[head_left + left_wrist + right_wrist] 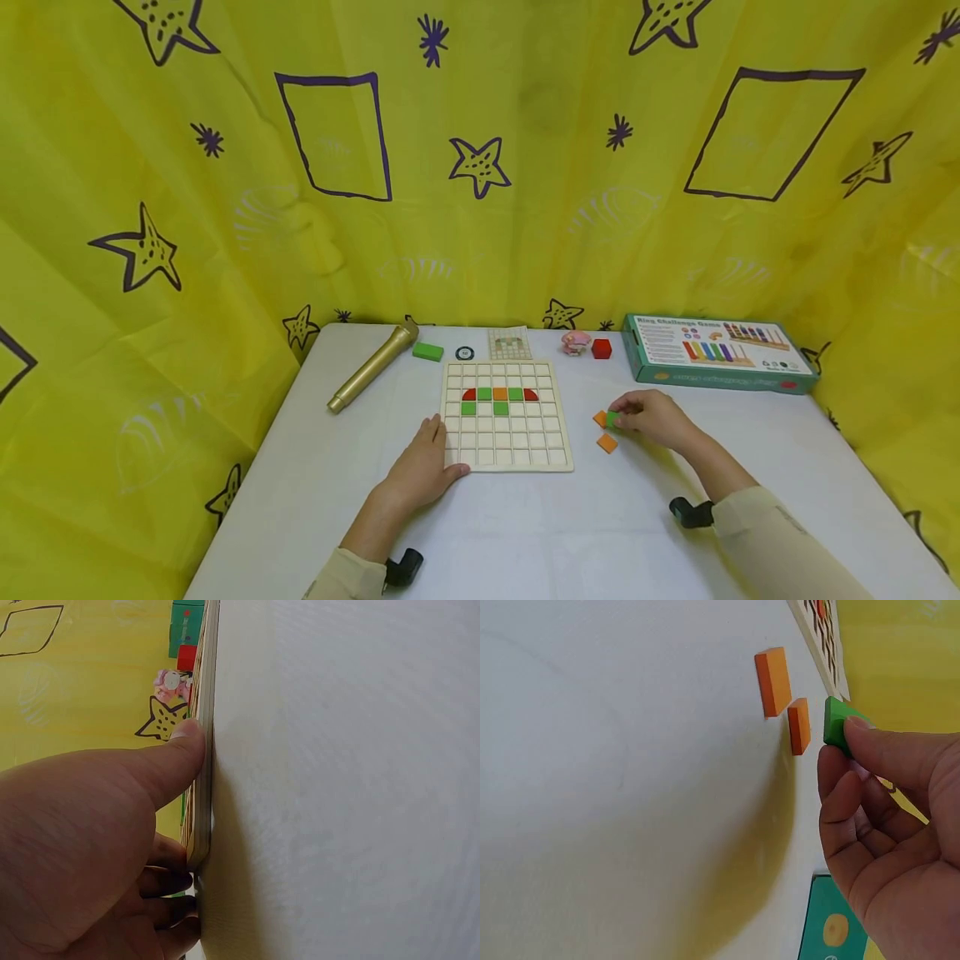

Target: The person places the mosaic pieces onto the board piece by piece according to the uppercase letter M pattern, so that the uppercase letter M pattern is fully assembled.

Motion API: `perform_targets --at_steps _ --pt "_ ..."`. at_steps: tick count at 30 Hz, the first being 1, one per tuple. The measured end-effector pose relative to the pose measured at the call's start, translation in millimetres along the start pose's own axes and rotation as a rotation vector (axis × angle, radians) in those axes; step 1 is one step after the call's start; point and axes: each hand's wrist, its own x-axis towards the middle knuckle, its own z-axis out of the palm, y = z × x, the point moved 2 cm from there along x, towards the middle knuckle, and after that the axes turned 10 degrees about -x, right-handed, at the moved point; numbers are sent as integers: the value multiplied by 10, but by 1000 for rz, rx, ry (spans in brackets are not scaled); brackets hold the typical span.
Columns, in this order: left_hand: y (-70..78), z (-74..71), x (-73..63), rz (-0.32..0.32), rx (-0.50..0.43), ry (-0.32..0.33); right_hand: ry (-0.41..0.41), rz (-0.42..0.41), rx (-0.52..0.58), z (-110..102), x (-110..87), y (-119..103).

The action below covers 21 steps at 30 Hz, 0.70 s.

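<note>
A pale grid board lies mid-table, with a row of red, green and orange tiles and two green tiles below it. My left hand rests at the board's near left corner, fingers along the left side and thumb on the near edge; the left wrist view has the thumb against that rim. Right of the board, my right hand pinches a green tile between thumb and fingertips. Two orange tiles lie on the table close by the held one.
Behind the board stand a pattern card, a round token and a green block. A gold microphone lies at left. Back right hold a pink figure, a red cube and a game box.
</note>
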Motion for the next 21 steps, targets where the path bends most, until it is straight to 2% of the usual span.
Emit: perform_targets --at_steps 6,15,21 --pt "3 13 2 -5 -11 4 11 -25 8 20 124 -102" --pt "-11 19 11 -10 -5 5 10 -86 -3 79 339 -376" --pt "3 12 5 -3 -8 6 3 -90 -1 155 428 -516"
